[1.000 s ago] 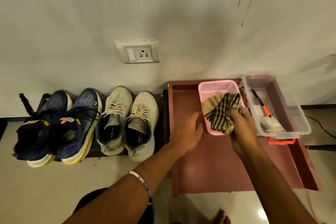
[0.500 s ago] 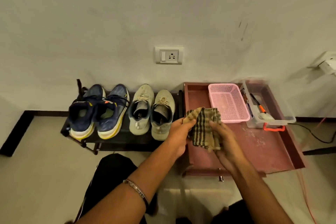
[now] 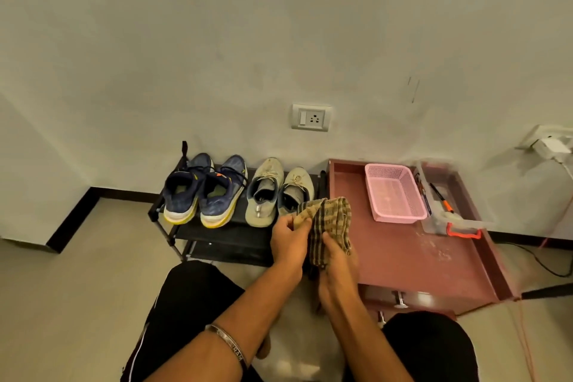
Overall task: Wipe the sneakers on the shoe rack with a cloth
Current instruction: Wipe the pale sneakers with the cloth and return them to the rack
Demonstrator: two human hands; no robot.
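We hold the cloth (image 3: 330,226) in both hands, fingers (image 3: 299,223) pinching it. The grey sneakers (image 3: 279,192) sit just beyond our left hand (image 3: 288,242), heels toward us.

Dim, warm, greenish indoor light; soft focus throughout, wide-angle bending at the edges.
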